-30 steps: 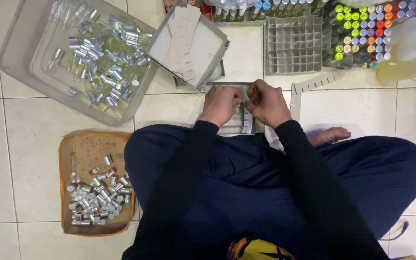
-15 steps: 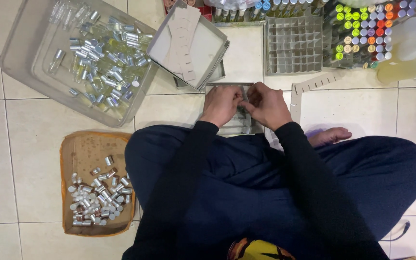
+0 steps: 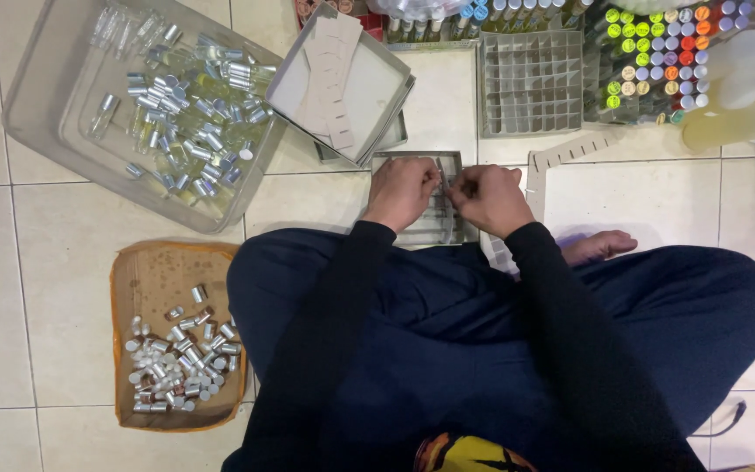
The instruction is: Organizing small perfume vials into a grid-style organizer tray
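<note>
Just beyond the left hand (image 3: 401,190) and right hand (image 3: 486,196), both in black sleeves (image 3: 334,297), lies a grey box (image 3: 412,160) with pale strips. Far left of the left hand, silver-capped vials (image 3: 190,114) fill a clear tub (image 3: 37,122). Beyond the right hand stand neon green, orange and red caps (image 3: 657,52).

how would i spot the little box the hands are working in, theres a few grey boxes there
Follow the person's two black sleeves to the left hand and right hand. The small grey box lies under them; unlike the empty grid tray beyond, it holds only strip dividers.
</note>
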